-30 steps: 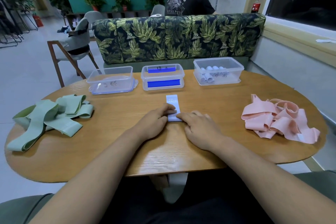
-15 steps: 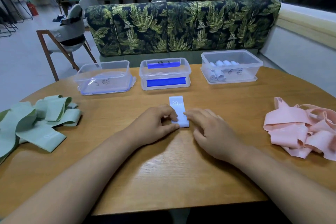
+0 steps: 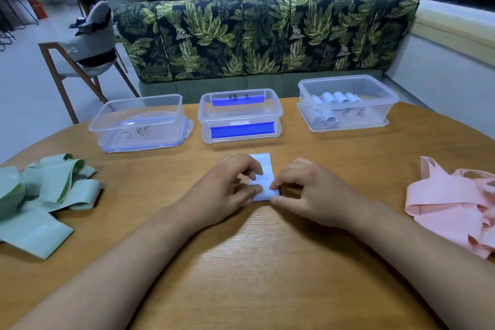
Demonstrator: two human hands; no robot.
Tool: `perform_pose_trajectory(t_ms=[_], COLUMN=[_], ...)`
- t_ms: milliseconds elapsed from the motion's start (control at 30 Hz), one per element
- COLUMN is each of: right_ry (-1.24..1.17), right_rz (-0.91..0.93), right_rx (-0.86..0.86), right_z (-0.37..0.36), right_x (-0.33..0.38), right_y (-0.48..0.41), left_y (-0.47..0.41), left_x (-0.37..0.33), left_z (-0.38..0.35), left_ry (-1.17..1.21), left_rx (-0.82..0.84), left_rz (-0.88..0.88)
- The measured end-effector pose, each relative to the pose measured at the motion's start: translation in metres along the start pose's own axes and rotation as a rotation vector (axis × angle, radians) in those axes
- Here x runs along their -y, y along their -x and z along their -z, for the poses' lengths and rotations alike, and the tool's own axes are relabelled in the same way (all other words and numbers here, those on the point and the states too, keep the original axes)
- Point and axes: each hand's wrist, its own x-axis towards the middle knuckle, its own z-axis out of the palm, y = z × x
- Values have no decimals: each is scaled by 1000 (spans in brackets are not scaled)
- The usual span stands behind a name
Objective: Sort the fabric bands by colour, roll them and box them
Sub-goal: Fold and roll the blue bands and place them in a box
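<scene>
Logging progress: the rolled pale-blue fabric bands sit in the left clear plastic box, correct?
No. The head view shows the rolled pale-blue fabric bands in the right clear plastic box, not the left one.

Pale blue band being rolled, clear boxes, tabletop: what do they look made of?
Pale blue flat band: soft matte fabric, likely elastic; its near end curls into a tight roll. Clear rectangular boxes: rigid glossy plastic; contents show through the walls. Brown rounded table: wood or veneer, satin finish; visible grain, soft sheen.
</scene>
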Motion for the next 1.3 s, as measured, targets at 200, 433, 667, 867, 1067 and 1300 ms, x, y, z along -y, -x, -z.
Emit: perform_pose_trajectory(t_ms=[200, 433, 667, 867, 1067, 1300], right_ry=[-81, 16, 66, 70, 40, 165], right_rz=[-44, -31, 150, 100, 22, -68], right_rx=[60, 5, -89, -177, -196, -143], right_z=[6, -5, -8, -13, -18, -22], right_x=[-14, -14, 2, -3, -14, -14], right_y=[-18, -7, -5, -11, -15, -20], left_y=[4, -1, -3, -5, -8, -8], left_x=[3, 10, 17, 24, 16, 25], left_z=[3, 3, 1, -3, -5, -5], left_ry=[-5, -146, -165, -232, -330, -342], left_rx=[5, -5, -49, -65, -94, -86], left_rz=[-40, -128, -82, -48, -191, -106])
